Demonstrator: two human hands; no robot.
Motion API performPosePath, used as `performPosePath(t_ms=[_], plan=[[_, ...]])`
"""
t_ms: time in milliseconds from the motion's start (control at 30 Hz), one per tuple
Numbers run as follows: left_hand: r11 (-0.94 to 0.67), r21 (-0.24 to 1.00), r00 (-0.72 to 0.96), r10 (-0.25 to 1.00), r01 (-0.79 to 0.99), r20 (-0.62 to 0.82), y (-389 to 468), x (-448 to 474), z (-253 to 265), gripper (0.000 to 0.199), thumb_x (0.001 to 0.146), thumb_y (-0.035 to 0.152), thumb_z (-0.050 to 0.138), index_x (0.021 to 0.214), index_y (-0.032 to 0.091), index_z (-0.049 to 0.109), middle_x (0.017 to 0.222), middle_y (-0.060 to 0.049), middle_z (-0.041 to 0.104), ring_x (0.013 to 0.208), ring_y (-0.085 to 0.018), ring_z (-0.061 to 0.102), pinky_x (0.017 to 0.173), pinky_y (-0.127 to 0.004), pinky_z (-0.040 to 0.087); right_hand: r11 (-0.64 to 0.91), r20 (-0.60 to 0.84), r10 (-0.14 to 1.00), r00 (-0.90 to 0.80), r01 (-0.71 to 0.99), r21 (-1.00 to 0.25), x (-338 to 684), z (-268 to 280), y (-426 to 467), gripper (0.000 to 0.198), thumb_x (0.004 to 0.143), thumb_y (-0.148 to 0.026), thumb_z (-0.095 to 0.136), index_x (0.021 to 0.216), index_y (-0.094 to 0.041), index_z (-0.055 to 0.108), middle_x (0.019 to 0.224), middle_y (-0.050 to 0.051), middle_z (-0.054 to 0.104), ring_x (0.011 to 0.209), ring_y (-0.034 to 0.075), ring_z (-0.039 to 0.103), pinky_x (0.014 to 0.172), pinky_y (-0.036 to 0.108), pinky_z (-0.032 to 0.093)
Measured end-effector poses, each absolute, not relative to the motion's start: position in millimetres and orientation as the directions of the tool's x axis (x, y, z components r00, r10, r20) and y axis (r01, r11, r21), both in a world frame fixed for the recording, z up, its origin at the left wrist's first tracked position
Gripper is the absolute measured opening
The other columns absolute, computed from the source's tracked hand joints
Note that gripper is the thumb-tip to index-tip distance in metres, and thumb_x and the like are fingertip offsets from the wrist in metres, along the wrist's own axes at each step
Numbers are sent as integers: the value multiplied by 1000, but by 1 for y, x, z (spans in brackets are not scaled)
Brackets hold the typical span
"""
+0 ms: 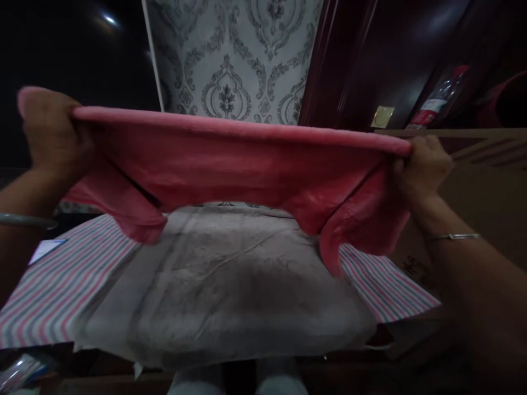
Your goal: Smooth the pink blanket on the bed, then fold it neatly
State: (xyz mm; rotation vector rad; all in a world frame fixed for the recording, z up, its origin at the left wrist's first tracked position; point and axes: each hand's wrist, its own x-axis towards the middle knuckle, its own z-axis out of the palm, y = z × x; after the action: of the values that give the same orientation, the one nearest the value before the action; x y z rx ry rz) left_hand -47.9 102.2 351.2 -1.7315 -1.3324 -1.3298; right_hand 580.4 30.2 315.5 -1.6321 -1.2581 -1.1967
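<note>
A pink plush cloth [239, 159] is stretched taut along its upper edge between my two raised hands. At the left, my left hand [55, 129] is closed around one end of that edge. My right hand [426, 164] grips the other end, slightly lower. The middle of the cloth sags in a curve, and loose folds hang down below each hand. Beneath it a grey, wrinkled cloth [247, 280] lies spread over a striped cover [69, 274], draping over the near edge.
A large cardboard box [473, 192] stands at the right, with a clear red-capped bottle [436, 101] on top. Patterned wallpaper [230, 60] lies behind, between a dark glossy panel [74, 49] and dark red woodwork [341, 60]. Small items [24, 373] show at lower left.
</note>
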Motion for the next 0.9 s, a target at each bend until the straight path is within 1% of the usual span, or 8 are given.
performPosePath(t_ms=[67,167,233,300,400,567,733,900], plan=[[-321,11,111,359,947,927,94,-60,326,53,92,26,38,133,-4,52,142,-22,52,140,-33,42,118,-53,31,-216,967,248,52,976,3,589,290,25,31,81,-20,50,105,-8,66,96,12,58,82,19,44,67,31,28],[-370,-27,204,448,929,870,88,-81,253,55,80,36,41,120,4,60,133,-23,58,132,-34,49,113,-53,38,-127,948,318,16,992,26,594,213,16,32,77,-18,49,104,-15,67,88,10,56,86,24,47,70,32,36],[-397,88,184,596,914,782,84,-92,191,44,72,43,47,101,15,64,115,-18,67,118,-34,58,109,-52,42,-37,896,445,-9,999,29,592,148,7,27,78,-18,49,98,-17,68,84,9,56,84,25,49,72,35,41],[-383,308,102,754,871,649,77,-98,132,36,60,47,54,85,24,63,101,-13,71,104,-34,63,102,-51,48,31,809,588,9,999,-33,587,85,-5,28,79,-15,49,98,-20,68,85,9,58,84,26,53,76,38,45],[-277,506,-24,860,817,510,62,-96,72,32,50,48,59,75,29,64,91,-12,73,99,-40,64,100,-55,48,77,730,682,47,988,-136,580,20,-21,32,77,-14,48,98,-23,69,86,7,60,85,26,56,78,42,49],[-223,614,-119,878,757,464,42,-84,57,31,48,47,59,74,31,66,96,-12,73,101,-43,65,98,-57,49,95,722,688,80,975,-199,581,8,-34,34,77,-16,47,100,-24,71,87,8,62,86,27,58,79,44,50],[-264,607,-186,796,750,576,17,-80,65,29,52,49,60,77,37,68,99,-6,76,103,-39,67,100,-52,51,-29,786,594,172,981,-192,602,24,-48,34,76,-17,47,99,-22,71,86,8,63,86,28,58,78,41,48],[-245,651,-133,870,719,475,-11,-77,52,26,46,52,66,69,41,73,89,-6,77,91,-42,69,92,-56,53,0,678,723,132,982,-191,626,-6,-59,32,75,-27,48,93,-23,74,82,7,66,79,27,63,72,39,50]])
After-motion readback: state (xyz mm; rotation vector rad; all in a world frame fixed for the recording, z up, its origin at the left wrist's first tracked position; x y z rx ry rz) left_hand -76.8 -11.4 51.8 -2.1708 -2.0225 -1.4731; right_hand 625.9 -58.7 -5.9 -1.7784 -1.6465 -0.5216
